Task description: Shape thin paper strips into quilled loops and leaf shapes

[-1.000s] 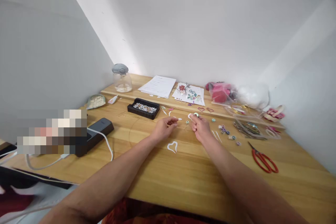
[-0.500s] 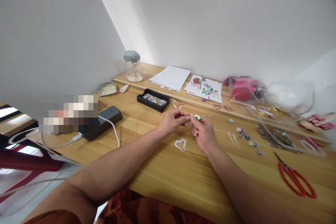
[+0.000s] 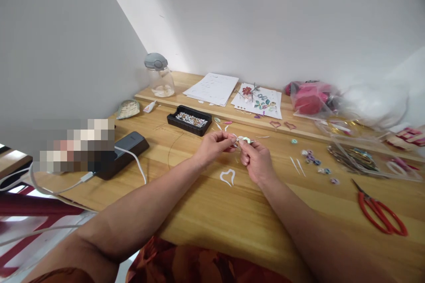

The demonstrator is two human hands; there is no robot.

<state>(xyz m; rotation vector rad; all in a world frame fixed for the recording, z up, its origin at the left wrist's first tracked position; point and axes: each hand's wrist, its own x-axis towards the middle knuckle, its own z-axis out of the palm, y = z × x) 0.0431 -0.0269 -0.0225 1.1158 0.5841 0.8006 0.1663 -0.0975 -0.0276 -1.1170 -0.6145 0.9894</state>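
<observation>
A pale wooden table (image 3: 206, 216) with visible grain fills the lower view, in a corner between plain pale walls (image 3: 265, 17); a band of light falls down the back wall. A raised wooden ledge (image 3: 181, 81) runs along the back, carrying a lidded clear jar (image 3: 163, 82), a stack of white sheets (image 3: 212, 89) and a sheet with small coloured pieces (image 3: 275, 97).

Above the middle of the table, the small white-and-pale-green piece (image 3: 246, 140) sits between the fingertips of both hands. Its long axis looks to run roughly left to right, across the person's view; which end is its front cannot be told at this size. The left hand (image 3: 215, 147) has its grip closed in a pinch at the piece's left end, and the right hand (image 3: 257, 159) pinches it from the right, largely covering it.

Just below the hands, a white heart outline (image 3: 233, 177) lies flat, its narrow end toward the person. The black bead tray (image 3: 189, 120) is beyond the left hand. Two white strips (image 3: 295, 166) and small reels (image 3: 310, 158) lie right of the right hand; farther right, red-handled scissors (image 3: 376, 208) point away and leftward.
</observation>
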